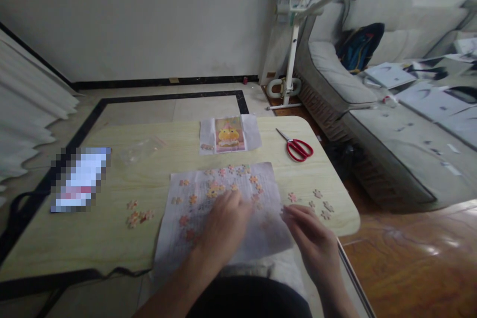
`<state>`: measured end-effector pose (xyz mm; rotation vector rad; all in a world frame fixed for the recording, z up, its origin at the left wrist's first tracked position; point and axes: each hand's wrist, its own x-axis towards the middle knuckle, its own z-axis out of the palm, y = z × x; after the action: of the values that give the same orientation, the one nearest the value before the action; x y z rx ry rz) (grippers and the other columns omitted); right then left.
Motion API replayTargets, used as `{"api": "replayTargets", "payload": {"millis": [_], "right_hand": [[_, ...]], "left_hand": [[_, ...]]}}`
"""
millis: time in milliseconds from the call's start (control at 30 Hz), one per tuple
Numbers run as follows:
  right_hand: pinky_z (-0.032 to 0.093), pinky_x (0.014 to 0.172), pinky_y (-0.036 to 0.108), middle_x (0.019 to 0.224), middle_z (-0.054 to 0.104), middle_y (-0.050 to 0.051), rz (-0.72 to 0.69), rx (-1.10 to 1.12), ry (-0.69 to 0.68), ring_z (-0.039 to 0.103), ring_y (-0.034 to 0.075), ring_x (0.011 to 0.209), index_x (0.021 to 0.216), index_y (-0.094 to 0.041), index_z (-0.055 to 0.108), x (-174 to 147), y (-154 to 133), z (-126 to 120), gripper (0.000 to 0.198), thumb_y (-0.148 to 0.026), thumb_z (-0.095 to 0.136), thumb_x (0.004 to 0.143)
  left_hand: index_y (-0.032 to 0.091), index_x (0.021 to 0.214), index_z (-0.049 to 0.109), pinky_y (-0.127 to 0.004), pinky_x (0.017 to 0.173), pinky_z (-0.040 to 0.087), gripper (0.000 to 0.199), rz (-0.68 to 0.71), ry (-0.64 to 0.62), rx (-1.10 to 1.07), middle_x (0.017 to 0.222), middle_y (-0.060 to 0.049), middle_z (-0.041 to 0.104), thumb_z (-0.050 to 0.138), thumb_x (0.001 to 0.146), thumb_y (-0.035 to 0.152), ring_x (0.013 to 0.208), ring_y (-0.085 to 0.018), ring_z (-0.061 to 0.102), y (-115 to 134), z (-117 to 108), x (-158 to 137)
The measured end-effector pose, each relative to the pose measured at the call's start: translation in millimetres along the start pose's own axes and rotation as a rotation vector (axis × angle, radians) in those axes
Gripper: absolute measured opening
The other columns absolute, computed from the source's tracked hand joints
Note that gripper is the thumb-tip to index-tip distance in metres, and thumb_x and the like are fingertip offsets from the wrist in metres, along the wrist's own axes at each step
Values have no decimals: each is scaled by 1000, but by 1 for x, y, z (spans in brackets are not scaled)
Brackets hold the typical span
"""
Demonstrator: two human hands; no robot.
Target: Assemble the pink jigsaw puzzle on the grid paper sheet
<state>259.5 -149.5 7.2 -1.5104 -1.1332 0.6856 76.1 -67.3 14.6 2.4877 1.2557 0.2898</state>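
My left hand point(229, 218) is over a printed paper sheet point(231, 251), its fingers curled down and slightly blurred; whatever is under the fingertips is hidden. Small flower-shaped puzzle pieces point(193, 199) lie scattered on the sheet, with a joined yellow cluster point(213, 191) just beyond my left fingers. At the sheet's right edge my right hand point(316, 233) is closed in a pinch, and a small puzzle piece point(284, 209) seems to stick out at its fingertips. Several loose pieces point(328, 206) lie on the table to the right of it.
On the wood-patterned table point(112, 243) are a picture card point(229, 134), red-handled scissors point(299, 149), a clear plastic bag point(139, 151), a pixelated bright rectangle point(81, 179) and more pieces point(133, 218) at left. A grey sofa point(380, 134) stands right, beside white exercise equipment point(292, 59).
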Motion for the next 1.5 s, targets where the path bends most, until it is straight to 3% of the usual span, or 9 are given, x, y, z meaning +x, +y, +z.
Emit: {"api": "replayTargets", "payload": {"millis": [367, 500, 667, 833, 967, 1100, 1300, 1500], "right_hand": [[59, 73, 30, 92, 74, 5, 22, -20, -67, 69, 20, 85, 95, -26, 78, 9, -1, -3, 14, -25, 70, 83], [59, 73, 31, 90, 74, 5, -2, -42, -68, 69, 21, 84, 96, -25, 78, 11, -1, -3, 16, -25, 70, 83], [59, 73, 33, 93, 75, 6, 12, -78, -91, 70, 22, 85, 99, -24, 78, 10, -1, -5, 18, -26, 68, 84], [59, 70, 32, 91, 75, 6, 25, -93, -103, 71, 23, 84, 97, -23, 77, 9, 1, -8, 17, -29, 67, 84], [58, 71, 33, 91, 75, 7, 36, -96, -117, 70, 22, 84, 97, -22, 77, 9, 2, -8, 17, -29, 65, 86], [58, 73, 33, 93, 75, 7, 41, -81, -119, 70, 23, 87, 97, -22, 77, 10, 3, -6, 16, -28, 66, 86], [59, 72, 33, 90, 77, 5, 106, -20, -86, 71, 22, 81, 94, -23, 76, 9, 0, 1, 16, -32, 71, 82], [60, 74, 34, 90, 77, 6, 117, 50, -134, 72, 21, 81, 94, -22, 77, 7, -6, 9, 17, -34, 71, 83]], "left_hand": [[18, 106, 67, -37, 83, 49, 19, -46, 252, -264, 95, -6, 64, 52, 95, 15, 92, -21, 59, -37, -12, -26], [18, 102, 69, -38, 85, 49, 17, -6, 149, -197, 94, -6, 64, 56, 93, 15, 94, -23, 59, -21, -9, -12], [22, 104, 70, -34, 76, 48, 20, 20, 32, -67, 86, -5, 60, 55, 94, 14, 85, -22, 58, 3, 1, 10], [21, 99, 71, -35, 74, 47, 20, 22, -31, 38, 85, -6, 59, 56, 91, 11, 85, -23, 58, 7, 8, 18], [19, 84, 69, -33, 71, 46, 17, 36, -20, 32, 82, -5, 57, 55, 93, 14, 80, -21, 56, 3, 10, 20], [17, 83, 68, -33, 77, 48, 16, -7, 2, -207, 87, -5, 62, 55, 92, 14, 85, -20, 59, 2, 7, 20], [19, 85, 67, -29, 70, 53, 10, -252, -9, -801, 78, -1, 70, 59, 87, 24, 75, -17, 66, 3, 2, 12], [20, 93, 73, -31, 77, 57, 17, -292, 3, -1021, 89, -5, 75, 64, 83, 30, 84, -19, 70, 1, 0, 2]]}}
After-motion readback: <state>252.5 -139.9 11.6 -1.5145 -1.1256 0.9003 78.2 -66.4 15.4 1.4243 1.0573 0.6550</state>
